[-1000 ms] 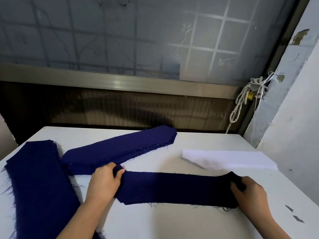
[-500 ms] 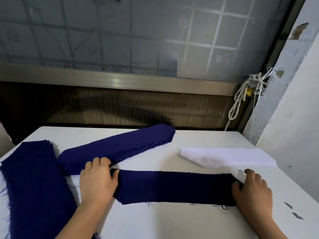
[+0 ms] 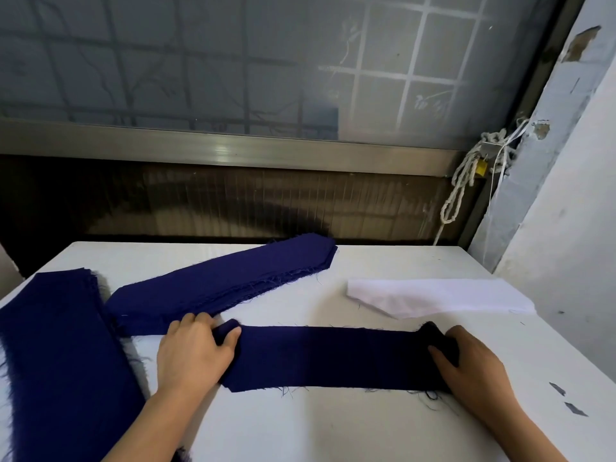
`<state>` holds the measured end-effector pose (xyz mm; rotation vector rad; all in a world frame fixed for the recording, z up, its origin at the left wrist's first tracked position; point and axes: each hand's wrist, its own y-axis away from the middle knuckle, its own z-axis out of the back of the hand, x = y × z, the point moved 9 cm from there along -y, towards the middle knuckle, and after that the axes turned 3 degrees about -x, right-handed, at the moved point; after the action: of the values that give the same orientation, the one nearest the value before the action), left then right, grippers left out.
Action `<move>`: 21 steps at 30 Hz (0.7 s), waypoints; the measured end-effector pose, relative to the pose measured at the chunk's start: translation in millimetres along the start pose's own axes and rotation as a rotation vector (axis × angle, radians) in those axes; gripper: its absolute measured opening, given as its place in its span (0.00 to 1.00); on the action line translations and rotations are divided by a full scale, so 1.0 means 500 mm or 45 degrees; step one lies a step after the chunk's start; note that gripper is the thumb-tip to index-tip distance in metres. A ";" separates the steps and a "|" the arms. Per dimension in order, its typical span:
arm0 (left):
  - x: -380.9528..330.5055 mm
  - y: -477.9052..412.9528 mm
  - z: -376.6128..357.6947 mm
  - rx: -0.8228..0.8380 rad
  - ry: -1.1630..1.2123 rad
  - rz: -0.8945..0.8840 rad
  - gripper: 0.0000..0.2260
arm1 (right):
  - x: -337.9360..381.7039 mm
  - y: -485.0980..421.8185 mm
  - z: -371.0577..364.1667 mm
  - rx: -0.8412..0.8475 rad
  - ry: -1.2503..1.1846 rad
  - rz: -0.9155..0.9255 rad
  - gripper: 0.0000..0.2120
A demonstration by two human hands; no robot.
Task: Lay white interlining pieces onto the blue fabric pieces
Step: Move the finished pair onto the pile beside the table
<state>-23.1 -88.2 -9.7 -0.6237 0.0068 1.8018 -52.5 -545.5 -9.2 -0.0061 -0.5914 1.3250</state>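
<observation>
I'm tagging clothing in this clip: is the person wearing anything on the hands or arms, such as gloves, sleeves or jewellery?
Nothing shows. The left hand and right hand are bare, with no gloves or rings. The left forearm and right forearm are also bare down to the frame edge: no sleeve, watch or bracelet is in view.

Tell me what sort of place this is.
Probably a small garment workshop: stacks of cut blue pieces and white interlining lie on a white table, where left hand and right hand grip a blue strip.
</observation>
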 end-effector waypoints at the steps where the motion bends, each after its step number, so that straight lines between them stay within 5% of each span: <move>1: -0.002 0.000 0.003 0.002 0.073 -0.004 0.16 | 0.002 0.002 0.000 0.011 -0.042 0.008 0.11; 9: -0.040 0.015 0.011 0.164 0.106 -0.171 0.17 | 0.030 0.009 0.005 0.032 -0.004 0.118 0.09; 13: -0.026 0.018 0.027 0.193 0.369 -0.154 0.15 | 0.040 0.021 0.013 0.069 -0.013 0.124 0.08; 15: 0.001 0.013 0.056 0.114 0.503 -0.076 0.17 | 0.051 0.025 0.020 0.103 -0.110 0.110 0.05; 21: 0.107 -0.043 0.257 -0.476 0.707 -0.033 0.18 | 0.140 0.080 0.033 0.057 -1.078 -0.267 0.05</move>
<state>-66.6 6.6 85.0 -1.3702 0.0379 1.5629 -86.9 -476.6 19.6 0.6638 -1.2350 1.1001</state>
